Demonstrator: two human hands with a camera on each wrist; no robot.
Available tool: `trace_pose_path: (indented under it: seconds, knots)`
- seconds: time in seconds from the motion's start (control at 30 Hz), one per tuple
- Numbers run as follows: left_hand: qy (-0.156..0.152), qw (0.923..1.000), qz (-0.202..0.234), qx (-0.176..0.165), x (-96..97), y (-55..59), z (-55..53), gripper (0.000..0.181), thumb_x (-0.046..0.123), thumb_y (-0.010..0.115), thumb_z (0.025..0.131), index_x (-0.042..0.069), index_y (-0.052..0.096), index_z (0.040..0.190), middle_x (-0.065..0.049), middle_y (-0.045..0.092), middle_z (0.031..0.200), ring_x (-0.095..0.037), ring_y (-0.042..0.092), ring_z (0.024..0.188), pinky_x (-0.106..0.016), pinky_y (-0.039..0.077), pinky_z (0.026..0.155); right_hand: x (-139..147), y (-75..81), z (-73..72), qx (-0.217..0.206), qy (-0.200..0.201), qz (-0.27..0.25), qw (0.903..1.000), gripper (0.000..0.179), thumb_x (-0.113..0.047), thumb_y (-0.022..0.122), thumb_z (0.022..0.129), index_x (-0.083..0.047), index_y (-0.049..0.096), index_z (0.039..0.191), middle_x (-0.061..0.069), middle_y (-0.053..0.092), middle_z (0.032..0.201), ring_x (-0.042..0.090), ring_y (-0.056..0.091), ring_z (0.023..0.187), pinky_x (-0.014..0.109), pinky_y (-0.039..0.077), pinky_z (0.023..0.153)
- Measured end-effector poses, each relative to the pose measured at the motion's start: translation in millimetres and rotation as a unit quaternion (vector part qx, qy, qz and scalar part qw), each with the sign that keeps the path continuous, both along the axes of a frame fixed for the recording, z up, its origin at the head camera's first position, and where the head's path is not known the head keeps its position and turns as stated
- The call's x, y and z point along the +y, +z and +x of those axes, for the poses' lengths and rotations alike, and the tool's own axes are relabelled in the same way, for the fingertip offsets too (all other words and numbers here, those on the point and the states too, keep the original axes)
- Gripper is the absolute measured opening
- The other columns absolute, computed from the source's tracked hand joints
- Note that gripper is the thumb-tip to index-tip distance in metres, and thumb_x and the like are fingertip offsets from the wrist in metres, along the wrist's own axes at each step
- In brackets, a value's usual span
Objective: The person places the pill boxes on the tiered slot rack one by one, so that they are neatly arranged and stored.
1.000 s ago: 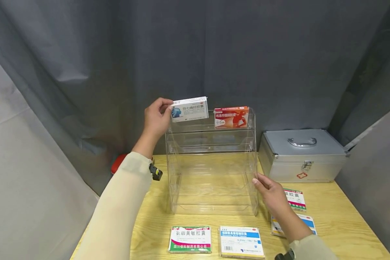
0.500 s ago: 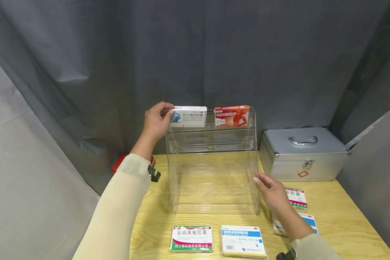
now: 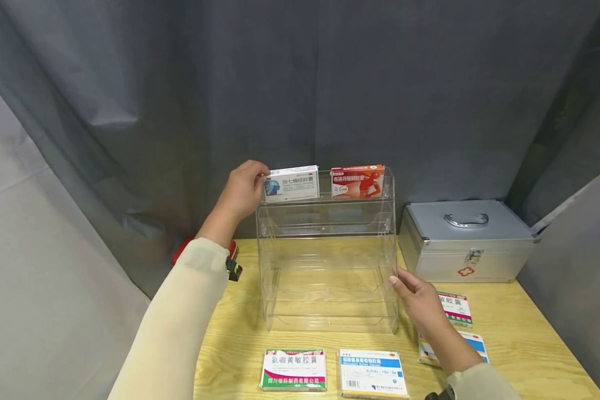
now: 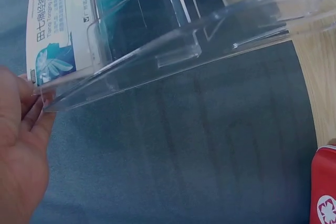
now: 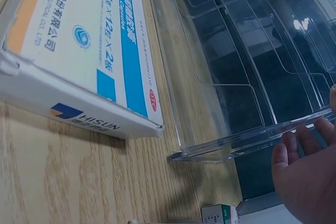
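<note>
A clear plastic display rack with stepped shelves stands on the wooden table. My left hand holds the left end of a white medicine box on the rack's top shelf; the box leans slightly. In the left wrist view, the fingers of the left hand meet the end of that white box at the rack's side wall. A red-and-white medicine box sits on the same shelf, to the right. My right hand grips the rack's right side edge, its fingertips against the clear wall.
A green-and-white medicine box and a blue-and-white one lie before the rack. Another green-and-white box and blue-and-white box lie partly behind the right arm. A silver first-aid case stands right, a red pouch left.
The left hand has lowered the white box from above the top shelf onto it, beside the red-and-white one. The right hand stays at the rack's side.
</note>
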State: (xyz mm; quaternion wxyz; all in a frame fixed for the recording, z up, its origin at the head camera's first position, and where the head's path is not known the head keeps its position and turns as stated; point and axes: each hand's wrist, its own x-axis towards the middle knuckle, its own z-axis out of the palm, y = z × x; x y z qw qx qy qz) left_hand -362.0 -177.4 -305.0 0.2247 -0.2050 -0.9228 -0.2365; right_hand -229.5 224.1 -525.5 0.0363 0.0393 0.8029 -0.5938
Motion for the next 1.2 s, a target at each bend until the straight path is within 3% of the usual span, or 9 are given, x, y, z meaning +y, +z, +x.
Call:
trace_pose_path:
  seconds: [0.17, 0.27, 0.37, 0.53, 0.67, 0.8, 1.0, 1.1, 1.2]
  knots:
    - [0.014, 0.9979, 0.063, -0.006, -0.6, -7.1, 6.0, 0.033, 0.014, 0.057, 0.111, 0.006, 0.068, 0.142, -0.011, 0.061, 0.157, -0.033, 0.056, 0.149, -0.052, 0.047, 0.127, 0, 0.4, -1.6, -0.003, 0.000, -0.003, 1.0000, 0.068, -0.044, 0.060, 0.113, -0.012, 0.038, 0.169, 0.015, 0.036, 0.175, 0.046, 0.032, 0.163, 0.059, 0.030, 0.135]
    - [0.037, 0.9888, 0.144, -0.014, -6.3, -24.6, 16.6, 0.046, 0.023, 0.063, 0.109, 0.014, 0.061, 0.154, -0.009, 0.056, 0.164, -0.033, 0.049, 0.156, -0.054, 0.039, 0.133, -1, -1.0, -1.4, -0.004, 0.000, -0.005, 1.0000, 0.066, -0.042, 0.060, 0.113, -0.013, 0.039, 0.169, 0.014, 0.037, 0.175, 0.045, 0.033, 0.163, 0.059, 0.029, 0.136]
    - [0.040, 0.9668, 0.250, -0.030, -14.4, -54.8, 32.7, 0.052, 0.023, 0.066, 0.108, 0.011, 0.057, 0.158, -0.013, 0.056, 0.164, -0.034, 0.049, 0.156, -0.051, 0.040, 0.133, -2, -2.3, -1.1, -0.004, 0.002, -0.006, 1.0000, 0.067, -0.044, 0.060, 0.113, -0.013, 0.040, 0.169, 0.013, 0.037, 0.175, 0.044, 0.033, 0.163, 0.059, 0.029, 0.136]
    - [0.009, 0.9107, 0.400, -0.101, -28.1, -122.2, 63.2, 0.051, 0.018, 0.067, 0.109, 0.001, 0.055, 0.157, -0.020, 0.058, 0.161, -0.035, 0.053, 0.153, -0.042, 0.043, 0.131, -2, -1.8, -0.5, -0.007, 0.004, 0.001, 1.0000, 0.070, -0.048, 0.060, 0.112, -0.014, 0.040, 0.169, 0.013, 0.039, 0.175, 0.044, 0.033, 0.163, 0.060, 0.029, 0.135]
    - [-0.004, 0.8875, 0.435, -0.153, -31.3, -167.6, 83.1, 0.053, 0.017, 0.067, 0.110, 0.000, 0.053, 0.158, -0.021, 0.058, 0.161, -0.035, 0.054, 0.153, -0.035, 0.047, 0.126, 0, 0.2, -0.5, -0.010, 0.005, 0.012, 0.9999, 0.073, -0.053, 0.060, 0.111, -0.016, 0.038, 0.170, 0.013, 0.037, 0.175, 0.045, 0.032, 0.163, 0.060, 0.030, 0.135]
    - [-0.017, 0.8721, 0.447, -0.198, -26.3, -196.7, 95.3, 0.058, 0.016, 0.070, 0.108, -0.003, 0.050, 0.159, -0.021, 0.055, 0.163, -0.037, 0.050, 0.155, -0.033, 0.047, 0.125, 2, 2.4, -0.3, -0.010, 0.002, 0.014, 0.9999, 0.076, -0.057, 0.059, 0.110, -0.017, 0.037, 0.171, 0.015, 0.036, 0.176, 0.047, 0.031, 0.163, 0.061, 0.029, 0.135]
    - [-0.006, 0.8546, 0.469, -0.223, -19.8, -220.4, 106.7, 0.063, 0.014, 0.077, 0.103, -0.002, 0.052, 0.158, -0.020, 0.055, 0.163, -0.039, 0.047, 0.157, -0.047, 0.042, 0.128, 2, 3.3, -2.4, -0.006, 0.005, 0.003, 1.0000, 0.076, -0.055, 0.059, 0.110, -0.015, 0.037, 0.170, 0.015, 0.036, 0.176, 0.046, 0.030, 0.163, 0.061, 0.029, 0.135]
    - [0.005, 0.8492, 0.476, -0.229, -19.0, -227.1, 111.1, 0.060, 0.011, 0.076, 0.103, 0.000, 0.054, 0.157, -0.020, 0.056, 0.162, -0.038, 0.048, 0.156, -0.046, 0.042, 0.128, 1, 2.1, -2.6, -0.008, 0.006, 0.004, 0.9999, 0.078, -0.058, 0.060, 0.109, -0.015, 0.037, 0.170, 0.014, 0.035, 0.176, 0.047, 0.030, 0.164, 0.062, 0.028, 0.135]
    - [0.013, 0.8432, 0.484, -0.233, -17.2, -232.4, 114.0, 0.054, 0.008, 0.073, 0.104, 0.001, 0.057, 0.156, -0.019, 0.059, 0.159, -0.035, 0.051, 0.154, -0.037, 0.047, 0.124, 0, 0.4, -1.2, -0.010, 0.005, 0.002, 0.9999, 0.074, -0.053, 0.060, 0.111, -0.015, 0.037, 0.170, 0.014, 0.035, 0.176, 0.046, 0.029, 0.164, 0.062, 0.028, 0.135]
